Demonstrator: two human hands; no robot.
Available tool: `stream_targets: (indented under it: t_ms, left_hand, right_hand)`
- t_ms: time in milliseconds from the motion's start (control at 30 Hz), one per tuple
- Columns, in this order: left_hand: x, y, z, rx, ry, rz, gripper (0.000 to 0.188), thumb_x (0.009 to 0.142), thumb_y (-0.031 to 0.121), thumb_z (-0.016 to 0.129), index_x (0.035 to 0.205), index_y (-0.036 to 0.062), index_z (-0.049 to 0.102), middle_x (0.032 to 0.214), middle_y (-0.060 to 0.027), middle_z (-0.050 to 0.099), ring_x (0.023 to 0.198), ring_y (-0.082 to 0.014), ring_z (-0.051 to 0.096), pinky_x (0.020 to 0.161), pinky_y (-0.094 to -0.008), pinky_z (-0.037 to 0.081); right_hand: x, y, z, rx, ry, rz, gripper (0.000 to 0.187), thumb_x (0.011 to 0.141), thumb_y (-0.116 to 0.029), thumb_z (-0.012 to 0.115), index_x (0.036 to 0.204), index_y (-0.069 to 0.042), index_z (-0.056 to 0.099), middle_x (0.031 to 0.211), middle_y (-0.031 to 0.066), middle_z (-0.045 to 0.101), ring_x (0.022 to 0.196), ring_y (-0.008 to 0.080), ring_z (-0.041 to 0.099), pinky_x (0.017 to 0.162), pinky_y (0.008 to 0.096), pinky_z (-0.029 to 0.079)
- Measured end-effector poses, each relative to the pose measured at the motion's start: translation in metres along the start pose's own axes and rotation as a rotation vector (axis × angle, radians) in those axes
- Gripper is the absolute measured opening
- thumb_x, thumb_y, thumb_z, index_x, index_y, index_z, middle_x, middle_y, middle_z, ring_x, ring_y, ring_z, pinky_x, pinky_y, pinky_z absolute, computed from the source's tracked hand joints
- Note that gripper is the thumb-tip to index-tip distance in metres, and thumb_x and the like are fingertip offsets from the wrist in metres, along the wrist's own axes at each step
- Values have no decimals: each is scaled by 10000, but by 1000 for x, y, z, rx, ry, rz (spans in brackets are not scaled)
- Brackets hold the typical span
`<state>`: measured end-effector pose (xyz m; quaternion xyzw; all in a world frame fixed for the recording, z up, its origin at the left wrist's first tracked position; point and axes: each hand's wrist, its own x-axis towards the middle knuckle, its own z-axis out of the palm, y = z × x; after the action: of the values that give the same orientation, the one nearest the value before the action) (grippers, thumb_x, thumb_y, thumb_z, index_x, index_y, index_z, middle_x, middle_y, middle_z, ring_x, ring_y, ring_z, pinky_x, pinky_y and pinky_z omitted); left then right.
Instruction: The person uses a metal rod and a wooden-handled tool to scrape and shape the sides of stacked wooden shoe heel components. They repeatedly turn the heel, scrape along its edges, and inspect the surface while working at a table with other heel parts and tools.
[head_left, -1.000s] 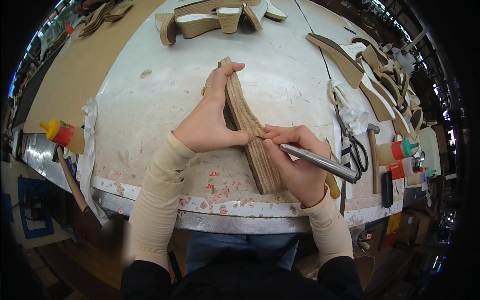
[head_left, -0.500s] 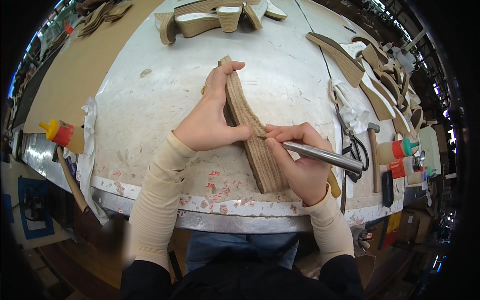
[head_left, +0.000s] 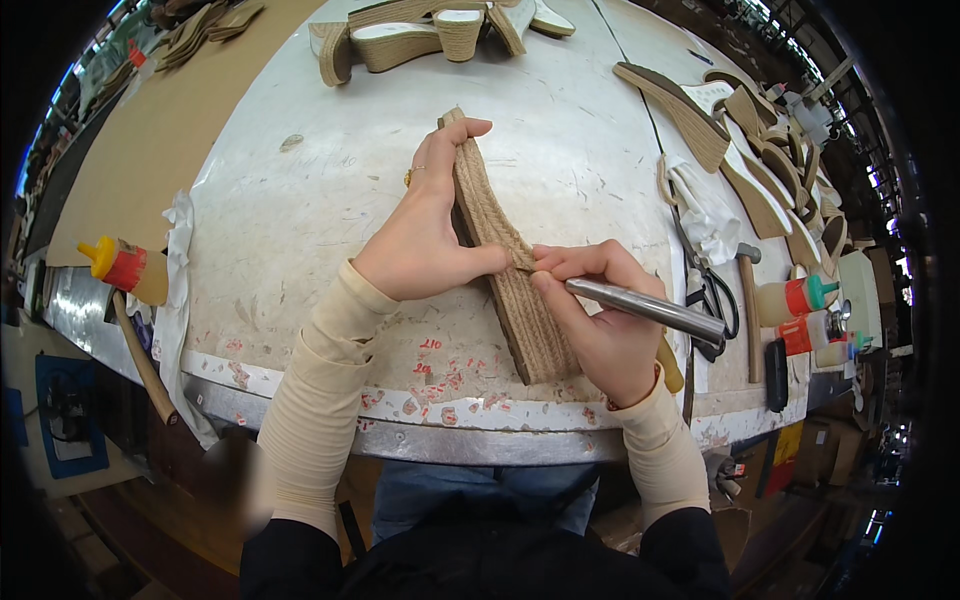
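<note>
A rope-wrapped wedge shoe sole stands on its edge over the worn white tabletop, its braided side facing up. My left hand grips it, fingers round the far narrow end and thumb pressed on the braid near the middle. In my right hand lies a metal-handled tool, a slim steel cylinder whose handle points to the right. My right fingertips pinch its front end against the braid, beside my left thumb. The tool's working tip is hidden at the fingers.
Several similar wedge soles lie at the back, and more crowd the right side. Scissors, a hammer, a white cloth and a green-capped glue bottle lie right. A yellow-capped bottle stands left.
Both hands keep nearly the same hold. My left thumb has edged slightly right and up along the braid; the sole has shifted only a little.
</note>
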<state>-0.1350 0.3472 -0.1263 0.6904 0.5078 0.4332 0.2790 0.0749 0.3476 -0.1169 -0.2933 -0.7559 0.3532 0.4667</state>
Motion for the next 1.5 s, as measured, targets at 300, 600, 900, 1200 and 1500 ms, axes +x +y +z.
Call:
stream_targets:
  t_ms: [300, 600, 900, 1200, 1500]
  left_hand:
    - [-1, 0, 2, -99, 31, 3, 964, 591, 212, 730, 1402, 16, 246, 1328, -242, 343, 1308, -394, 307, 1121, -438, 255]
    - [0, 1, 1, -86, 33, 27, 975, 590, 212, 731, 1406, 16, 236, 1331, -245, 336, 1316, -394, 303, 1119, -436, 264]
    - [0, 2, 3, -90, 42, -2, 987, 595, 219, 742, 1417, 29, 229, 1377, -246, 307, 1344, -407, 268, 1134, -452, 244]
    - [-1, 1, 3, -103, 41, -5, 997, 600, 218, 752, 1426, 36, 223, 1390, -246, 292, 1346, -408, 265, 1136, -455, 241]
    - [-1, 1, 4, -87, 43, -6, 1000, 599, 212, 760, 1428, 33, 231, 1380, -228, 305, 1342, -393, 276, 1138, -444, 240]
  right_hand:
    - [0, -5, -1, -31, -7, 58, 107, 810, 27, 712, 844, 20, 611, 860, 150, 713, 767, 159, 676, 679, 258, 526]
    - [2, -3, 1, -79, -2, -16, 106, 799, 5, 729, 837, 6, 630, 832, 135, 716, 654, 103, 653, 580, 228, 505]
    - [0, -9, -4, -65, -55, 74, 136, 824, 46, 701, 866, 30, 573, 881, 166, 707, 933, 256, 704, 831, 322, 550]
    - [0, -2, 2, 30, 28, 37, 102, 810, 18, 714, 833, 11, 615, 831, 148, 714, 734, 137, 693, 618, 231, 519]
    - [0, -8, -4, -33, -58, 85, 131, 825, 52, 696, 870, 30, 576, 900, 168, 706, 933, 245, 699, 834, 319, 548]
